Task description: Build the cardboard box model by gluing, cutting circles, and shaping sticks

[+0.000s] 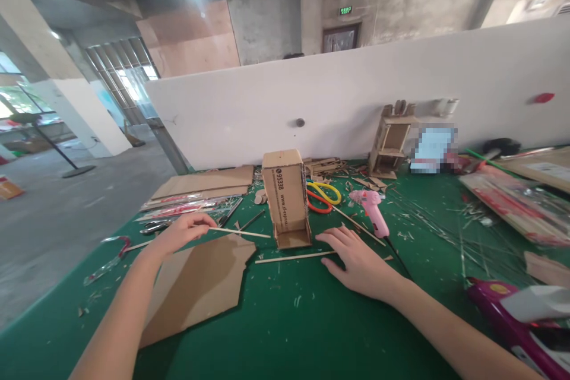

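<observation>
My left hand [187, 233] pinches one end of a thin wooden stick [243, 233], which points right toward an upright cardboard structure [285, 196]. The structure has printed text on its tall back and a low tray-like base. To its right, my right hand [354, 258] hovers or rests low over the table, fingers stretched and thumb apart. A second wooden stick [289, 259] lies on the green table [303, 326], its right end reaching between that thumb and the fingers; nothing appears gripped. Below my left hand lies a flat cardboard sheet [200, 285].
A pink glue gun [371, 211] with a black cable lies right of the structure, near orange- and yellow-handled scissors [323, 196]. Behind are a small cardboard shelf [392, 139] and a white partition [244, 113]. A purple device [503, 314] sits at right. Scraps litter the table.
</observation>
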Demonstrator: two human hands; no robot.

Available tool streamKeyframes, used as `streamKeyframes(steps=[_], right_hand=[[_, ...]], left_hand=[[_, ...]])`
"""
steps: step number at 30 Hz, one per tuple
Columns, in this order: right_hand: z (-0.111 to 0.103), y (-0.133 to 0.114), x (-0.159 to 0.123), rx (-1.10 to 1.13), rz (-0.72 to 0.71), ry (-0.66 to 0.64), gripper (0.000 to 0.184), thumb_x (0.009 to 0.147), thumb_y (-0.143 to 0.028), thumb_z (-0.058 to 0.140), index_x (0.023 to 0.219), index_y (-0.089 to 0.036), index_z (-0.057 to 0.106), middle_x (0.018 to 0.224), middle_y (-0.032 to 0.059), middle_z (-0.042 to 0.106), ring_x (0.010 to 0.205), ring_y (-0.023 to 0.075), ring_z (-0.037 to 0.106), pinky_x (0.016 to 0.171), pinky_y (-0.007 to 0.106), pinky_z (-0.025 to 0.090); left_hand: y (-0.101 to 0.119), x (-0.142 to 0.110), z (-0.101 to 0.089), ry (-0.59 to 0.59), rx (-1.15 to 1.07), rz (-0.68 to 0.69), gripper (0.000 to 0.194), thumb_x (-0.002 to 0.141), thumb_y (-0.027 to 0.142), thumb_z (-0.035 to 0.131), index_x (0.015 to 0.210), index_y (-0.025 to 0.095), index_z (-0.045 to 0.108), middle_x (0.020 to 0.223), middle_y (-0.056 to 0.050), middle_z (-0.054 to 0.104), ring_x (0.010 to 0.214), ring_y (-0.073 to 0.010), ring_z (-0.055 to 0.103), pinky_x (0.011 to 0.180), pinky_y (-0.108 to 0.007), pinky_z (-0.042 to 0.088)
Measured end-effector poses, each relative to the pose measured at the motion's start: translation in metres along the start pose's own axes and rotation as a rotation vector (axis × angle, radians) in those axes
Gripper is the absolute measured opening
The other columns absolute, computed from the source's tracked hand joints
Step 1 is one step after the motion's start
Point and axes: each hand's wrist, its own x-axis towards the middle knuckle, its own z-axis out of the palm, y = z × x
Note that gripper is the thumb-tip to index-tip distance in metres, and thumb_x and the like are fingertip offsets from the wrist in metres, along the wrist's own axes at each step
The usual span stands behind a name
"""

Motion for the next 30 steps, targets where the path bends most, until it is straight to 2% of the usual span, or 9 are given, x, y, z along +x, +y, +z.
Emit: streamKeyframes(steps=[4, 9, 14, 18, 23, 25, 27, 28, 30], right_hand=[[0.002, 0.001, 0.001, 0.004, 0.004, -0.009, 0.036, 0.086, -0.024, 0.051, 0.122, -0.023, 0.049, 0.115, 0.0079, 0.057, 0.105, 0.0242, 0.051, 0.092, 0.046, 0.043], [0.005, 0.004, 0.001, 0.010, 0.006, 0.002, 0.033, 0.086, -0.024, 0.050, 0.119, -0.023, 0.051, 0.114, 0.0089, 0.058, 0.104, 0.0248, 0.053, 0.089, 0.047, 0.045], [0.007, 0.006, 0.001, 0.000, 0.034, 0.000, 0.030, 0.087, -0.025, 0.048, 0.117, -0.021, 0.050, 0.114, 0.0091, 0.058, 0.106, 0.0251, 0.052, 0.089, 0.045, 0.045], [0.008, 0.006, 0.002, 0.004, 0.047, 0.001, 0.030, 0.089, -0.027, 0.047, 0.118, -0.020, 0.049, 0.114, 0.0089, 0.057, 0.106, 0.0244, 0.051, 0.091, 0.046, 0.043], [0.006, 0.005, 0.003, 0.023, 0.007, -0.051, 0.019, 0.089, -0.029, 0.051, 0.104, -0.021, 0.058, 0.102, 0.0063, 0.061, 0.096, 0.0221, 0.054, 0.085, 0.041, 0.044], [0.004, 0.004, 0.003, 0.026, -0.010, -0.070, 0.016, 0.089, -0.032, 0.051, 0.097, -0.022, 0.061, 0.093, 0.0049, 0.063, 0.089, 0.0205, 0.055, 0.081, 0.040, 0.044], [0.003, 0.003, 0.003, 0.029, 0.004, -0.067, 0.023, 0.086, -0.039, 0.055, 0.101, -0.022, 0.060, 0.093, 0.0050, 0.063, 0.087, 0.0208, 0.056, 0.080, 0.039, 0.044], [0.002, 0.002, 0.002, 0.031, 0.013, -0.059, 0.032, 0.083, -0.042, 0.059, 0.107, -0.022, 0.058, 0.096, 0.0055, 0.063, 0.090, 0.0217, 0.055, 0.080, 0.040, 0.044], [0.002, 0.000, 0.003, 0.030, 0.006, -0.052, 0.044, 0.079, -0.045, 0.063, 0.116, -0.023, 0.054, 0.104, 0.0061, 0.061, 0.094, 0.0227, 0.055, 0.082, 0.039, 0.043]], left_hand=[[-0.001, 0.000, 0.002, -0.006, -0.038, -0.005, 0.025, 0.080, 0.039, 0.051, 0.088, 0.019, 0.064, 0.080, -0.002, 0.057, 0.068, -0.0146, 0.049, 0.059, -0.023, 0.039], [0.012, 0.000, 0.009, -0.061, -0.024, -0.007, 0.028, 0.080, 0.043, 0.051, 0.088, 0.021, 0.065, 0.076, -0.001, 0.057, 0.067, -0.0155, 0.052, 0.059, -0.023, 0.040], [0.026, -0.002, 0.017, -0.229, 0.095, 0.030, 0.029, 0.081, 0.046, 0.051, 0.090, 0.024, 0.067, 0.093, -0.003, 0.065, 0.082, -0.0189, 0.059, 0.071, -0.026, 0.043], [0.036, -0.003, 0.023, -0.302, 0.190, 0.062, 0.028, 0.082, 0.047, 0.050, 0.086, 0.024, 0.067, 0.092, -0.003, 0.066, 0.082, -0.0196, 0.059, 0.069, -0.026, 0.043], [0.066, -0.009, 0.043, -0.309, 0.158, 0.128, 0.028, 0.087, 0.044, 0.044, 0.089, 0.023, 0.062, 0.090, -0.003, 0.066, 0.080, -0.0184, 0.061, 0.067, -0.027, 0.045], [0.084, -0.015, 0.057, -0.310, 0.199, 0.154, 0.024, 0.089, 0.040, 0.042, 0.090, 0.024, 0.060, 0.084, -0.002, 0.067, 0.072, -0.0167, 0.061, 0.063, -0.027, 0.045], [0.101, -0.020, 0.075, -0.256, 0.345, 0.180, 0.021, 0.089, 0.035, 0.041, 0.087, 0.025, 0.060, 0.073, -0.001, 0.065, 0.059, -0.0154, 0.057, 0.055, -0.027, 0.042], [0.107, -0.023, 0.086, -0.202, 0.404, 0.219, 0.020, 0.089, 0.032, 0.041, 0.084, 0.024, 0.059, 0.072, -0.001, 0.063, 0.060, -0.0157, 0.056, 0.055, -0.028, 0.042], [0.112, -0.025, 0.109, -0.037, 0.458, 0.367, 0.020, 0.090, 0.024, 0.040, 0.081, 0.021, 0.058, 0.081, -0.004, 0.063, 0.075, -0.0177, 0.058, 0.065, -0.030, 0.044]])
